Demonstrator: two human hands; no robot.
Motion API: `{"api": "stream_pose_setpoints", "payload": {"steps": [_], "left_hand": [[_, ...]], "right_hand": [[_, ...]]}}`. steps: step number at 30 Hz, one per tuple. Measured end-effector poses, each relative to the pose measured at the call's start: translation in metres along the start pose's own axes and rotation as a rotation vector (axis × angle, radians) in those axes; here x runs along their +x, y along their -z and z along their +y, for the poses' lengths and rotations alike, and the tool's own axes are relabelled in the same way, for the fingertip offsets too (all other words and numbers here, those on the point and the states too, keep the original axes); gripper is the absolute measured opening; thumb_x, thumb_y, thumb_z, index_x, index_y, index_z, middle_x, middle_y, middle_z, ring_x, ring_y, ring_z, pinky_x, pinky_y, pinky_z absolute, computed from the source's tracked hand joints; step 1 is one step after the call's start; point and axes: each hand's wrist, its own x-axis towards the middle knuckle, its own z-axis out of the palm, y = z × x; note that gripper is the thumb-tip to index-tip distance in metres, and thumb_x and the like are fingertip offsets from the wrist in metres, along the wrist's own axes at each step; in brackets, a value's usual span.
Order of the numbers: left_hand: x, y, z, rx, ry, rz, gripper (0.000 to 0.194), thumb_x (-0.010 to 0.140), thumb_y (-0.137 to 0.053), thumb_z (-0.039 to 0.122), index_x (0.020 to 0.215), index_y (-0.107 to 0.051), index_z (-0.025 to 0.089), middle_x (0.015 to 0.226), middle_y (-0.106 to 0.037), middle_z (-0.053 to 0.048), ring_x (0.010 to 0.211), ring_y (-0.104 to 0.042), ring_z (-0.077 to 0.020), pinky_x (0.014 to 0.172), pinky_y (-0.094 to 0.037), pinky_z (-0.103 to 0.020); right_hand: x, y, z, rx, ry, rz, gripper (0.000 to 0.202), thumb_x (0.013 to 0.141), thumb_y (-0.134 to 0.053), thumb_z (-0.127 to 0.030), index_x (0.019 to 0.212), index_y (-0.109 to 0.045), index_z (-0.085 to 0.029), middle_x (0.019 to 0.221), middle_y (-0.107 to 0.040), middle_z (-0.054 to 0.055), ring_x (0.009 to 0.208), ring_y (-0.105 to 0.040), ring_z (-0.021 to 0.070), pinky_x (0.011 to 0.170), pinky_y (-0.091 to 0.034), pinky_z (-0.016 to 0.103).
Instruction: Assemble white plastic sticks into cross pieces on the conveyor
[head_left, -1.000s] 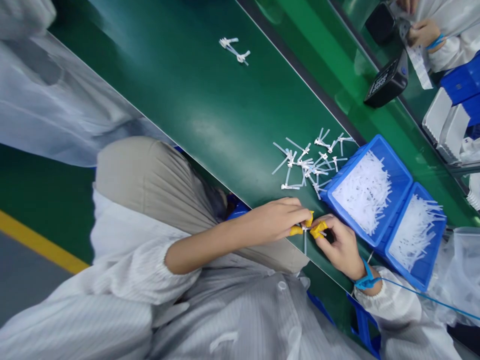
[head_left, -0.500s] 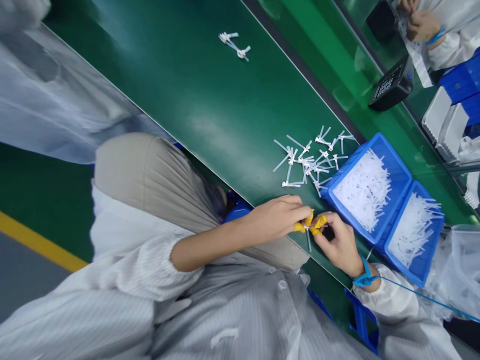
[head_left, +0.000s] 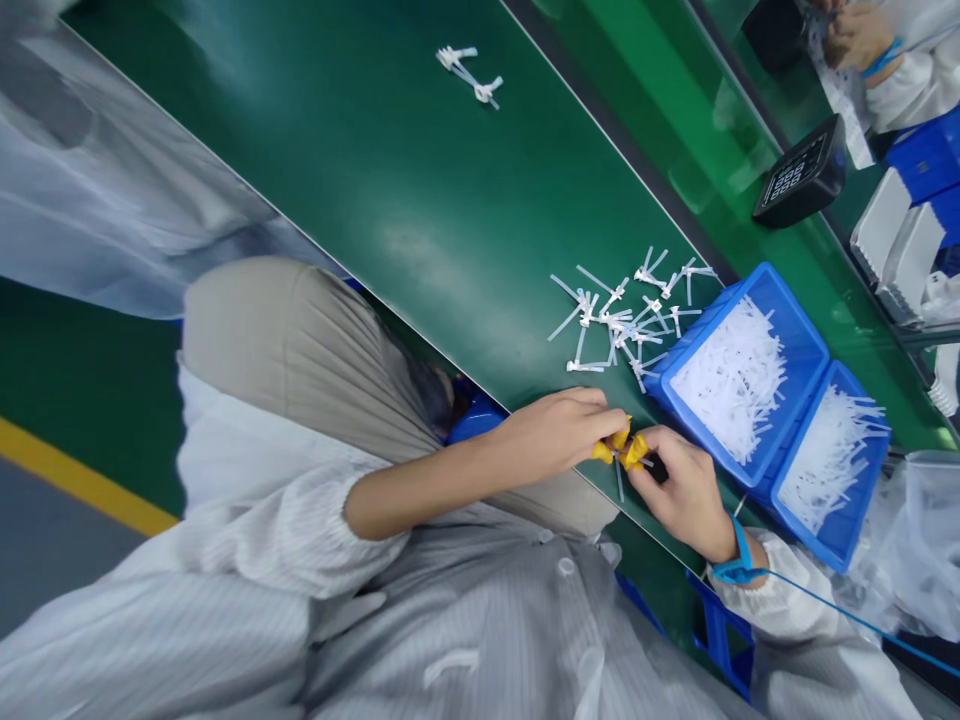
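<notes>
My left hand (head_left: 574,430) is closed in a pinch, yellow finger cots on its fingertips. Between them sits a small white connector, mostly hidden, from which a short translucent tube (head_left: 620,482) points down toward the table's near edge. Close against it, my right hand (head_left: 681,492) pinches another short tube (head_left: 646,463) with yellow-covered fingertips, its end poking out beside them. Just beyond my hands lies a loose pile of white connectors with tubes (head_left: 619,325) on the green table (head_left: 390,220).
Two blue bins (head_left: 806,350) of short translucent tubes stand right of my hands. Farther up lie a few tubed connectors (head_left: 469,75). A black device with a display (head_left: 801,172) and a co-worker's hand (head_left: 862,38) are across the bench. A blue cord (head_left: 847,605) trails from my right wrist.
My hands stay together at nearly the same spot. The tube end by my right fingertips now shows. The view has shifted slightly.
</notes>
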Motion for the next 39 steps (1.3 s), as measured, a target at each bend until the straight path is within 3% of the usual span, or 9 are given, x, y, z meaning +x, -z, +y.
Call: {"api": "stream_pose_setpoints", "payload": {"steps": [13, 22, 29, 39], "left_hand": [[0.001, -0.001, -0.003, -0.009, 0.018, 0.021, 0.013, 0.103, -0.064, 0.011, 0.096, -0.064, 0.022, 0.087, -0.06, 0.0, 0.09, -0.063, -0.02, 0.079, -0.046, -0.029], [0.003, 0.004, -0.004, -0.011, 0.016, 0.024, 0.009, 0.102, -0.074, 0.019, 0.102, -0.066, 0.022, 0.093, -0.063, -0.001, 0.092, -0.066, -0.0207, 0.08, -0.045, -0.028], [0.002, 0.002, -0.005, -0.018, 0.003, 0.014, 0.013, 0.101, -0.072, 0.012, 0.099, -0.064, 0.021, 0.09, -0.061, 0.0, 0.089, -0.065, -0.0192, 0.077, -0.044, -0.027], [0.002, 0.002, -0.003, 0.01, 0.033, 0.012, 0.015, 0.1, -0.072, 0.01, 0.095, -0.064, 0.021, 0.087, -0.057, 0.002, 0.085, -0.063, -0.0175, 0.075, -0.045, -0.026]], "right_hand": [[0.006, 0.004, -0.009, -0.145, 0.056, -0.083, 0.018, 0.101, -0.059, -0.01, 0.097, -0.055, -0.027, 0.083, -0.065, 0.001, 0.076, -0.064, 0.0227, 0.07, -0.051, 0.033], [0.002, 0.008, -0.015, -0.166, 0.041, -0.113, 0.031, 0.098, -0.061, -0.01, 0.125, -0.055, -0.026, 0.11, -0.075, 0.008, 0.097, -0.076, 0.0276, 0.082, -0.06, 0.038], [-0.003, -0.006, -0.014, -0.167, 0.009, -0.023, 0.023, 0.102, -0.057, -0.009, 0.118, -0.059, -0.026, 0.1, -0.075, 0.007, 0.092, -0.073, 0.0277, 0.081, -0.057, 0.038], [0.005, 0.0, -0.011, -0.106, 0.045, -0.069, 0.023, 0.1, -0.057, -0.004, 0.111, -0.06, -0.024, 0.094, -0.073, 0.005, 0.085, -0.071, 0.0242, 0.076, -0.056, 0.033]]}}
